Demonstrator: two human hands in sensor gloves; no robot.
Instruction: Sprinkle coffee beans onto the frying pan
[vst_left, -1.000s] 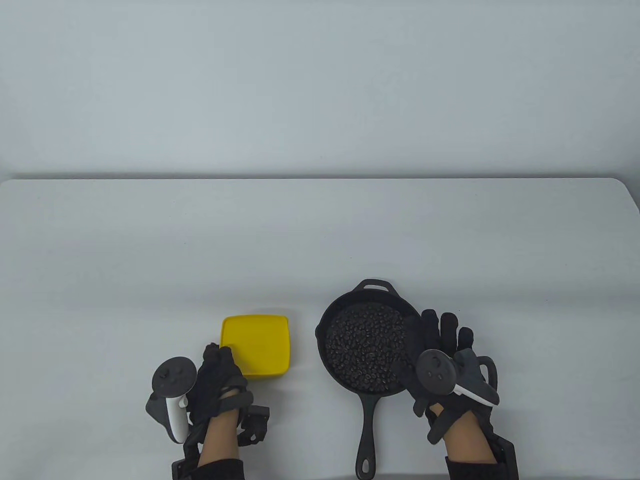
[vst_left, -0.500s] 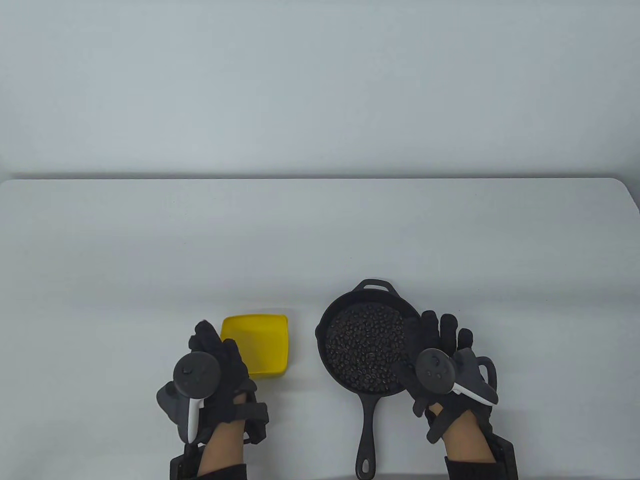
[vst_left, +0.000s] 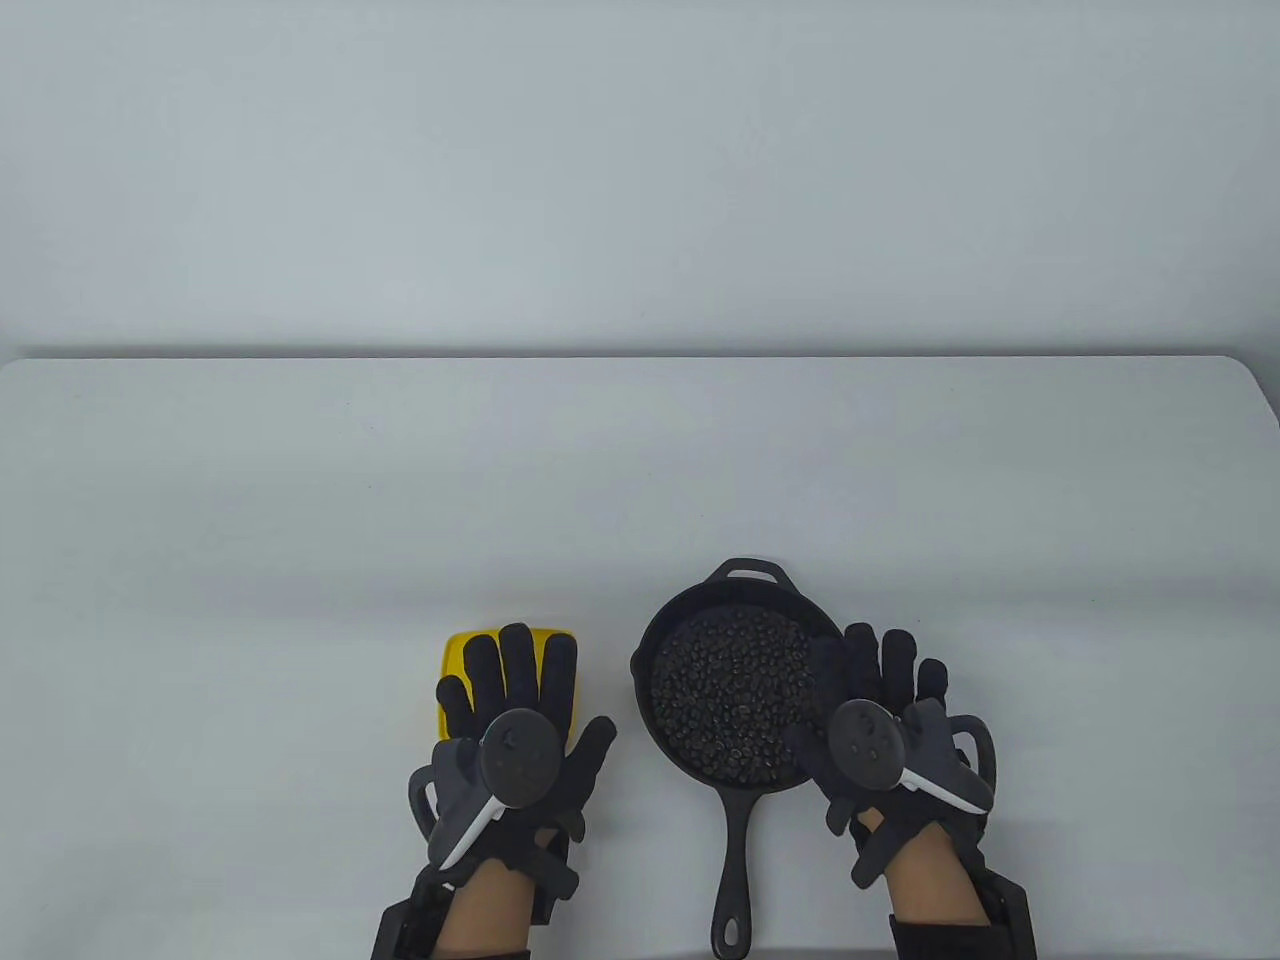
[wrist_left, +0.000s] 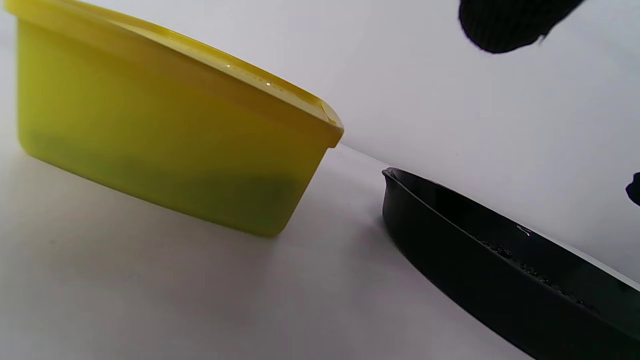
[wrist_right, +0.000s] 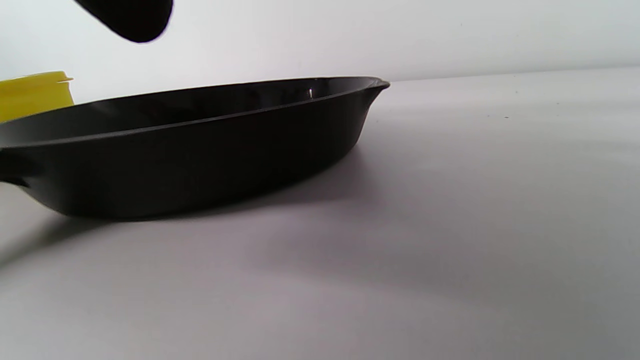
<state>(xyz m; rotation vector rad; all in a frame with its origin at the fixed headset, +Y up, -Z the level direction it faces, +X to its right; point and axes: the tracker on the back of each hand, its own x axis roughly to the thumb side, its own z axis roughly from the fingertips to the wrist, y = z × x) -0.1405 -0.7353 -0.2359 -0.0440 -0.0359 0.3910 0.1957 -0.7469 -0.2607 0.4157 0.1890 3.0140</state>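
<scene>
A black cast-iron frying pan (vst_left: 735, 600) sits at the front centre of the table, its handle (vst_left: 735, 880) pointing toward me. Coffee beans (vst_left: 725, 695) cover its bottom. A yellow square container (vst_left: 458, 650) stands to its left. My left hand (vst_left: 520, 690) is palm down with fingers spread over the container, hiding most of it; whether it touches is unclear. My right hand (vst_left: 880, 690) is flat and open at the pan's right rim, holding nothing. The left wrist view shows the container (wrist_left: 165, 145) and pan (wrist_left: 475, 270). The right wrist view shows the pan's side (wrist_right: 190, 150).
The white table (vst_left: 640, 470) stretches far behind the pan and container. A sliver of the yellow container (wrist_right: 32, 92) shows behind the pan in the right wrist view. One gloved fingertip (wrist_left: 505, 22) hangs in at the top of the left wrist view.
My left hand has moved right from beside the container's left corner to above it, turned palm down and spread its fingers. My right hand and the pan have not moved.
</scene>
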